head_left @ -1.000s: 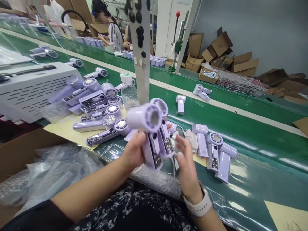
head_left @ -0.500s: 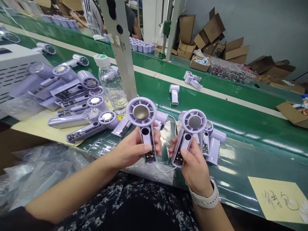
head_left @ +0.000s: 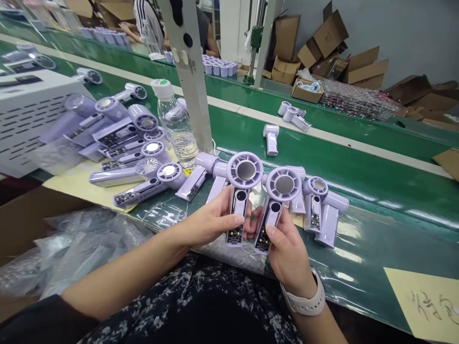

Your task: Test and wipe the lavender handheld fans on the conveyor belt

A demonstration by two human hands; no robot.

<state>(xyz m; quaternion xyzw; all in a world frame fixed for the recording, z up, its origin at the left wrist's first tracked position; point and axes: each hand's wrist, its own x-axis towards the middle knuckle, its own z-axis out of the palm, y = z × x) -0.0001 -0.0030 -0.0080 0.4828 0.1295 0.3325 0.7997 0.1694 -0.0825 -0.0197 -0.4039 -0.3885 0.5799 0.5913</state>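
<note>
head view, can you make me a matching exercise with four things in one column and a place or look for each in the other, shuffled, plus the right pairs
Column one
1. two foremost purple devices
2. plastic bottle
3. wristband
4. handwritten yellow sheet

Column two
A. at the picture's right edge
B. beside the metal post, left of it in the picture
C. held, one in the left hand and one in the right hand
D. pale, with a row of small holes

Right pairs
1-C, 2-B, 3-D, 4-A
</note>
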